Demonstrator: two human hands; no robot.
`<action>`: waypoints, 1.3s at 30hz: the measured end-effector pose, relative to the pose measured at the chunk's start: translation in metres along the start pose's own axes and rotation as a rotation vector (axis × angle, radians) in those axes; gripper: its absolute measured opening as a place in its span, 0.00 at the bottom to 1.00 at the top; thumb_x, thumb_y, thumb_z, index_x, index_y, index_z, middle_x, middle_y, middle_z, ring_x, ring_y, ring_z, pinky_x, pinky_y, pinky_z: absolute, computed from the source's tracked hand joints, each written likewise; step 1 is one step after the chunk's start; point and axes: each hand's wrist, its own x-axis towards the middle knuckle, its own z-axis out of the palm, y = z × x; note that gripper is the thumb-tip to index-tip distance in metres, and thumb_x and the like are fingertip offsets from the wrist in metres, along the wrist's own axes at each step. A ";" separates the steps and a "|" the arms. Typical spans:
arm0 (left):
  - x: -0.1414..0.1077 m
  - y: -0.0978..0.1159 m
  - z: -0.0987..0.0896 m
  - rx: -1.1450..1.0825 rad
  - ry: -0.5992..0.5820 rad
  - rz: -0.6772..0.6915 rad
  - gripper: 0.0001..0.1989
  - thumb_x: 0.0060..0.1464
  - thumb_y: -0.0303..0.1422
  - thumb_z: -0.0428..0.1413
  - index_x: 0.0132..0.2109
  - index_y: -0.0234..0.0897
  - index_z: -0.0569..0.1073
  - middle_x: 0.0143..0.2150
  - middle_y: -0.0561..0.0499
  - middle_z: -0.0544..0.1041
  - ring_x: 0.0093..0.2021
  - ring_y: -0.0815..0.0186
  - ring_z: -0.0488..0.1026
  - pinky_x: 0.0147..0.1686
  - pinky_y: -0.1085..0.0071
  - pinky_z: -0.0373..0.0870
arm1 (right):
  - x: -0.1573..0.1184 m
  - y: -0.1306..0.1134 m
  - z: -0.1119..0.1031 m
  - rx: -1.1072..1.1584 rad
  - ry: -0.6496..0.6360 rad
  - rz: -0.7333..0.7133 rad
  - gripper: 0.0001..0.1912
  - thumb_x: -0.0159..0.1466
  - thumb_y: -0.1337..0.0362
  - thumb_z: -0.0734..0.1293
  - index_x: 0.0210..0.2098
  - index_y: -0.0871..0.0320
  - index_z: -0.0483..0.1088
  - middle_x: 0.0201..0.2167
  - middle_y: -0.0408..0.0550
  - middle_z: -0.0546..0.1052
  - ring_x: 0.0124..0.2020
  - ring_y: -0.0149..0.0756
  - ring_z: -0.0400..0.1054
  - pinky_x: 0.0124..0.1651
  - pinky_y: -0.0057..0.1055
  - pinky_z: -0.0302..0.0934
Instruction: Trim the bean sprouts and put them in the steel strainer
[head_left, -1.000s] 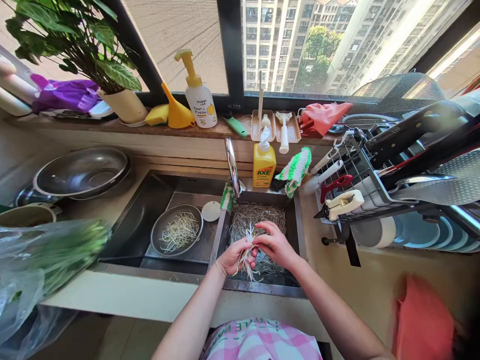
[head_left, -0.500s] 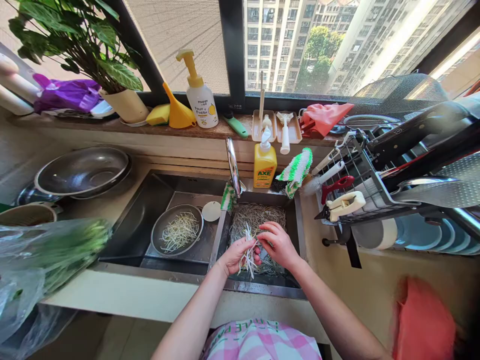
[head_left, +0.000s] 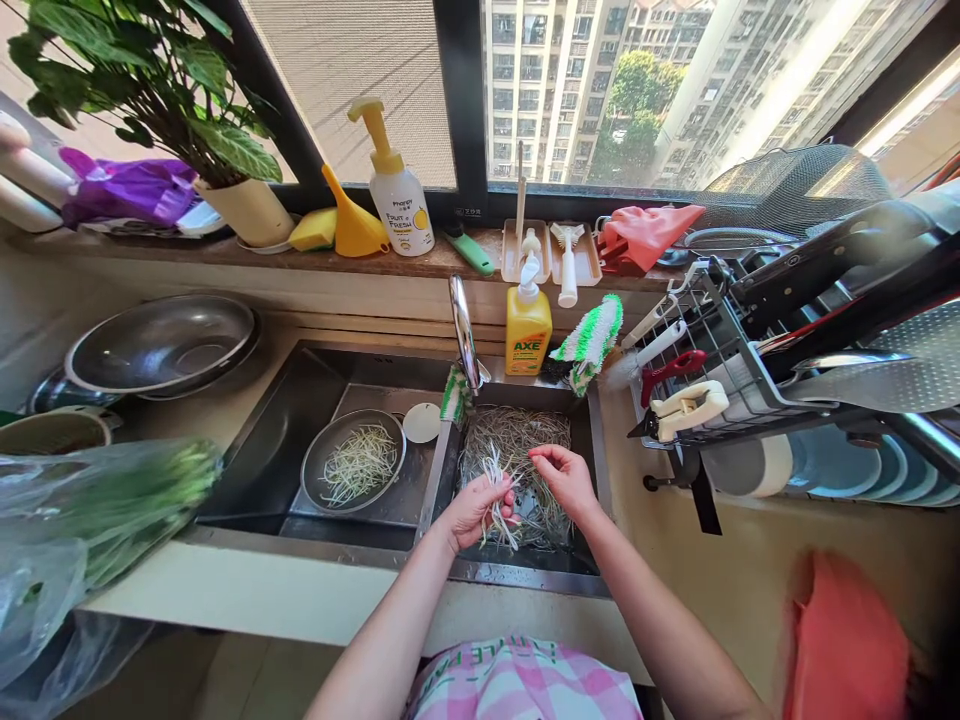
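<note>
My left hand (head_left: 471,514) is closed around a small bunch of bean sprouts (head_left: 492,470), whose pale ends stick out above and below the fingers. Just to its right is my right hand (head_left: 567,482), thumb and forefinger pinched together; whatever lies between the tips is too small to make out. Both hands hover over the right sink basin (head_left: 596,440), where a tangle of thin sprouts and roots (head_left: 517,428) lies. In the left basin (head_left: 255,450), a round metal pan (head_left: 311,490) contains a heap of sprouts (head_left: 361,462).
A faucet (head_left: 463,330) rises between the basins, near a yellow soap bottle (head_left: 528,335). Along the right counter stands a wire rack (head_left: 750,370) with knives and utensils. Bagged greens (head_left: 142,500) lie at left, below a large wok (head_left: 161,345).
My right hand has moved right, away from the bunch, and its fingers are now pinched. The left hand stays nearly in place with the sprouts.
</note>
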 end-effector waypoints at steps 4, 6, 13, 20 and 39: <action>-0.002 0.002 0.001 -0.039 -0.020 0.000 0.10 0.47 0.33 0.55 0.35 0.34 0.63 0.25 0.55 0.67 0.21 0.75 0.64 0.29 0.69 0.68 | -0.003 0.003 -0.005 0.166 -0.167 0.063 0.12 0.53 0.57 0.64 0.32 0.59 0.70 0.29 0.46 0.74 0.30 0.32 0.67 0.34 0.29 0.61; -0.002 0.002 0.001 -0.036 -0.032 -0.013 0.09 0.47 0.33 0.55 0.35 0.34 0.64 0.25 0.55 0.67 0.21 0.75 0.64 0.29 0.69 0.68 | -0.005 0.004 -0.007 0.181 -0.245 0.075 0.12 0.53 0.57 0.65 0.33 0.58 0.70 0.30 0.45 0.74 0.30 0.32 0.67 0.35 0.29 0.61; -0.002 0.002 0.002 -0.005 -0.073 -0.083 0.09 0.49 0.34 0.54 0.36 0.34 0.65 0.24 0.55 0.67 0.19 0.76 0.64 0.26 0.70 0.68 | -0.006 -0.003 -0.008 0.088 -0.512 0.012 0.09 0.55 0.60 0.64 0.32 0.59 0.71 0.29 0.44 0.73 0.31 0.30 0.65 0.36 0.28 0.60; -0.001 0.002 0.000 -0.009 -0.075 -0.081 0.09 0.48 0.34 0.54 0.36 0.33 0.65 0.24 0.53 0.68 0.19 0.74 0.66 0.28 0.67 0.69 | -0.006 -0.001 0.000 0.084 -0.387 0.023 0.08 0.55 0.61 0.63 0.28 0.60 0.67 0.25 0.42 0.70 0.27 0.28 0.63 0.31 0.25 0.59; 0.005 0.000 -0.001 -0.018 0.015 -0.066 0.10 0.46 0.34 0.56 0.34 0.35 0.64 0.23 0.56 0.67 0.20 0.75 0.66 0.32 0.65 0.69 | 0.002 -0.005 -0.007 0.407 -0.245 0.312 0.10 0.51 0.61 0.65 0.30 0.58 0.61 0.26 0.42 0.71 0.23 0.28 0.66 0.25 0.24 0.59</action>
